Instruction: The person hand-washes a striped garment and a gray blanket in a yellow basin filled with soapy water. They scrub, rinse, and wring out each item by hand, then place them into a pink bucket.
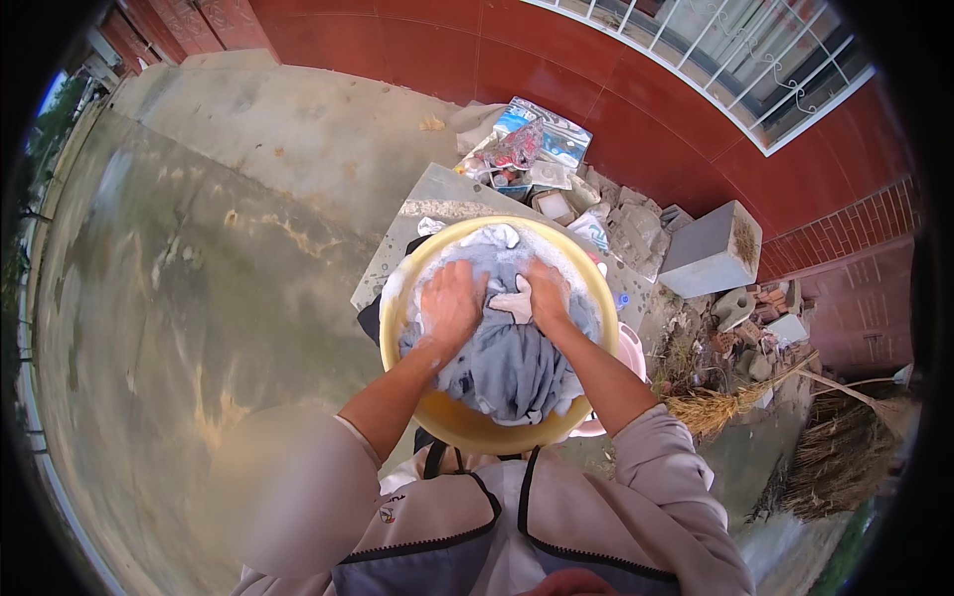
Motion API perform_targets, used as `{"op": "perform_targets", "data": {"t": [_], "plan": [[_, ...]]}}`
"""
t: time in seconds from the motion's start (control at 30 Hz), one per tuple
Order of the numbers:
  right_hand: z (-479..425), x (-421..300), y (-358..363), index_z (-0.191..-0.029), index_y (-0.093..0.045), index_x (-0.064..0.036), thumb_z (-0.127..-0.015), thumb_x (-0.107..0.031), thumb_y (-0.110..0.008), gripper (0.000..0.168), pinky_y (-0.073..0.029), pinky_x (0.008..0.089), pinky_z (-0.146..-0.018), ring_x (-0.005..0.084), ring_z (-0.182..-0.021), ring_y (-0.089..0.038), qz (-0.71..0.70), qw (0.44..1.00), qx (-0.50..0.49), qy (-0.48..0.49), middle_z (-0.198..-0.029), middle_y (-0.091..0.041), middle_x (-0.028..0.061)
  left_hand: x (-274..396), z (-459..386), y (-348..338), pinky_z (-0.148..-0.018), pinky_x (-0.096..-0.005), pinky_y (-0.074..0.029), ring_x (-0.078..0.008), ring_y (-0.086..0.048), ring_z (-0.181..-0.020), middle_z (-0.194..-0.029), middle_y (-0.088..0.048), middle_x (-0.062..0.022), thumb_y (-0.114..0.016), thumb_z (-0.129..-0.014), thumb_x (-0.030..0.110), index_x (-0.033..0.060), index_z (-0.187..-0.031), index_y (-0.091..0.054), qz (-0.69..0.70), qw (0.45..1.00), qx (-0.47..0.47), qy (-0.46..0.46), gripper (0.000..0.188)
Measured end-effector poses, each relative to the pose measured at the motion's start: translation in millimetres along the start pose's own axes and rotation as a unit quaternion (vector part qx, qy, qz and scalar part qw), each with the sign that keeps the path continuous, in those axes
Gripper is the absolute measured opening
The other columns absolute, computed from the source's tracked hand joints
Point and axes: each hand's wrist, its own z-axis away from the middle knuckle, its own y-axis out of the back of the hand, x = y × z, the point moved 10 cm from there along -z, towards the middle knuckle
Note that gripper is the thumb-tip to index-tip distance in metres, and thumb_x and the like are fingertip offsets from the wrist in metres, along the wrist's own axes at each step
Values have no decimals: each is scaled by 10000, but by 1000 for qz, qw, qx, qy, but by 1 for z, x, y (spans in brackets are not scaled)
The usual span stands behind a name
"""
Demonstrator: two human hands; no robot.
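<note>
Directly before me stands a yellow plastic basin (477, 445) with wet grey-blue cloth (514, 365) and white suds in it. My left hand (452, 302) lies on the left part of the cloth, its fingers pointing away from me and partly in foam. My right hand (548, 294) is on the cloth's right side, beside a pale pink-white piece of fabric (514, 299). Folds and suds hide some fingertips, so a firm grip by either hand cannot be made out. White fabric (492, 236) lies near the basin's far rim.
Behind the basin a stone slab (440, 186) shows, with boxes and rubbish beyond. A pink basin (632, 350) stands close on the right. Farther right are a grey block (704, 249), rubble, a straw broom (708, 406) and a red wall (656, 127).
</note>
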Motion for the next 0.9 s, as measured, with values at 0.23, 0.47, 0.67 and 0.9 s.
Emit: {"op": "perform_targets", "data": {"t": [0.23,0.47,0.67,0.9], "plan": [[-27,54,22,-1168,-635,29,-942,-401,-538,496,-446,377,-918,283,-997,-596,-181,969,165,41,-1087,-654,171,-18,-16,-7,-704,-533,-475,-400,-628,-821,-867,-662,-185,-509,-979,336,61,-876,-553,93,993,-8,76,297],[31,-22,103,-1159,-606,72,-846,-485,-653,641,-469,322,-898,210,-992,-598,-515,831,174,-119,-1089,-647,107,-28,-22,-6,-799,-557,-468,-428,-611,-951,-985,-649,-217,-470,-993,338,47,-970,-566,182,981,14,60,308],[107,-180,181,-693,-613,11,-919,-217,-625,321,-414,282,-607,88,-619,-468,-383,889,91,232,-623,-522,-33,-44,-29,-32,-1012,-500,-405,-395,-529,-1213,-1290,-571,-231,-430,-1002,433,49,-1254,-552,209,961,-139,114,475],[189,-206,63,-856,-704,-38,-888,-272,-646,243,-484,426,-780,322,-791,-634,39,932,73,353,-793,-644,144,3,-36,44,-1166,-408,-245,-275,-318,-1435,-1514,-415,-145,-374,-978,631,88,-1439,-484,558,754,-290,188,720]]}}
